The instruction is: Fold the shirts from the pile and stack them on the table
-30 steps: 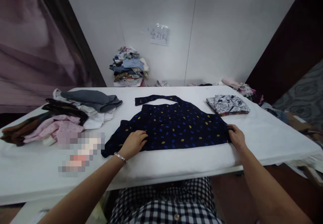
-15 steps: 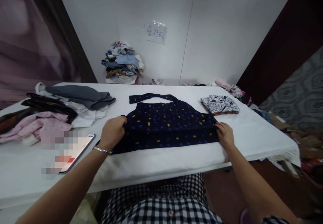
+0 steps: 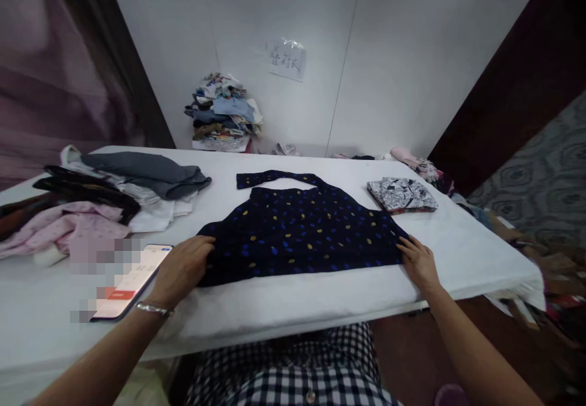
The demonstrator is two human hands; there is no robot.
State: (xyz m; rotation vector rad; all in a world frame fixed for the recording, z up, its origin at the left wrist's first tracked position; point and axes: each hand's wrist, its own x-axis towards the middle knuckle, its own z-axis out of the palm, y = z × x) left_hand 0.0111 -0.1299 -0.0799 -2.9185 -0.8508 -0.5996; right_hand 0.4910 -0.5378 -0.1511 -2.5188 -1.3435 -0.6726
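Garment: the dark dotted top (image 3: 302, 232) lies flat on the white table (image 3: 320, 299), spread wide, its neck strap toward the far edge.
Your left hand (image 3: 180, 268): fingers loosely curled and pressing on the garment's left corner; you are touching the cloth, and I cannot tell whether you have pinched it.
Your right hand (image 3: 417, 261): fingers flat and spread, resting on the right corner at the hem (no clench visible).
Step in hand: by the look of it, you are smoothing and squaring the cloth out from both ends.
Next move, as a judgement: it calls for an even grip at both corners, so the hem stays straight and no crease runs across the middle.
Beside your left hand: a phone (image 3: 132, 281) lies just beside the wrist, apart from the cloth.
Left of the table: a loose clothes pile (image 3: 105, 201).
Right, further back: a folded patterned piece (image 3: 401, 194), well apart from the top.
Against the wall: another stack of clothes (image 3: 224, 113).
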